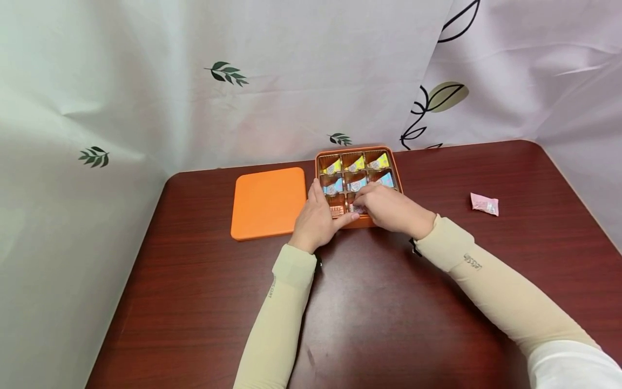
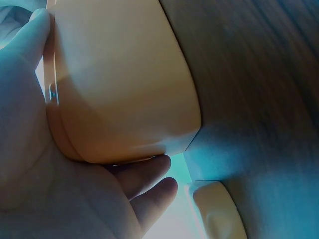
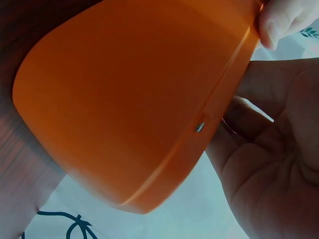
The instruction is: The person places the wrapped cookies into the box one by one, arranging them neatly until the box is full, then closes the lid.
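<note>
An orange box (image 1: 360, 222) with a divided tray stands near the table's back edge. Yellow wrapped candies (image 1: 357, 163) fill its back row, blue wrapped candies (image 1: 333, 186) the middle one. My left hand (image 1: 314, 220) rests against the box's front left corner, fingers straight along the left side and thumb along the front rim. Over the front middle compartment, my right hand (image 1: 396, 209) has curled fingers pinching a small wrapped candy (image 1: 357, 208), mostly hidden under them. The front right compartment is covered by this hand. The right wrist view shows the box's front wall (image 3: 124, 99) and my palm.
An orange lid (image 1: 269, 202) lies flat just left of the box. One pink wrapped candy (image 1: 484, 205) lies apart on the dark red table (image 1: 369, 313), toward the right. A patterned white curtain (image 1: 291, 81) hangs behind the table and along its sides.
</note>
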`<state>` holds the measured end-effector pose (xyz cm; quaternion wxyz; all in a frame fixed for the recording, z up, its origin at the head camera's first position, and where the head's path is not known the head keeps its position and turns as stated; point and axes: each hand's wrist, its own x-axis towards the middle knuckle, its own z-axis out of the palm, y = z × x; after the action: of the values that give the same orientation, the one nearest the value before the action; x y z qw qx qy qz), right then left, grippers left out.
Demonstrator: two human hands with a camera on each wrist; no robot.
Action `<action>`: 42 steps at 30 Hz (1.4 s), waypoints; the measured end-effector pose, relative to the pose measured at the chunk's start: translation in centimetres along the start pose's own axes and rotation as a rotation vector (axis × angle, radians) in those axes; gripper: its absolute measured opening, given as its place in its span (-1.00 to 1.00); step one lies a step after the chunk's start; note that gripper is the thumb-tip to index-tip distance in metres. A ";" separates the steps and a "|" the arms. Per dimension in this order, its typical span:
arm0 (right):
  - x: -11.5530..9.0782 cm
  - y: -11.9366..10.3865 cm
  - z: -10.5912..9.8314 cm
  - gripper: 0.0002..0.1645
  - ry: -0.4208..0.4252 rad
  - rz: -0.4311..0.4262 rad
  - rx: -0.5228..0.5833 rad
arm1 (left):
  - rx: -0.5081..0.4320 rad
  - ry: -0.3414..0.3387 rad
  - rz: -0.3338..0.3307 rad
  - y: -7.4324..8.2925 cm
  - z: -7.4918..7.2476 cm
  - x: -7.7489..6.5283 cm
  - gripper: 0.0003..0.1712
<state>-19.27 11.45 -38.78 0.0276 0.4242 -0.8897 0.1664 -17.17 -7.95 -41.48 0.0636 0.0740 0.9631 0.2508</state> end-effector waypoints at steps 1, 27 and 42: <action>0.0 0.0 0.0 -0.79 -0.003 0.000 0.001 | -0.001 0.001 -0.001 0.0 0.0 0.0 0.46; -1.7 -0.3 -0.8 -0.79 0.076 0.018 -0.002 | -0.009 0.001 -0.002 0.0 0.1 0.0 0.46; -3.8 0.6 -1.4 -0.67 0.125 0.068 0.003 | 0.000 -0.003 -0.003 0.0 0.0 0.0 0.45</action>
<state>-17.44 15.03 -38.34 0.0767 0.3824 -0.9000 0.1947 -17.15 -7.94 -41.46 0.0653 0.0727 0.9632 0.2506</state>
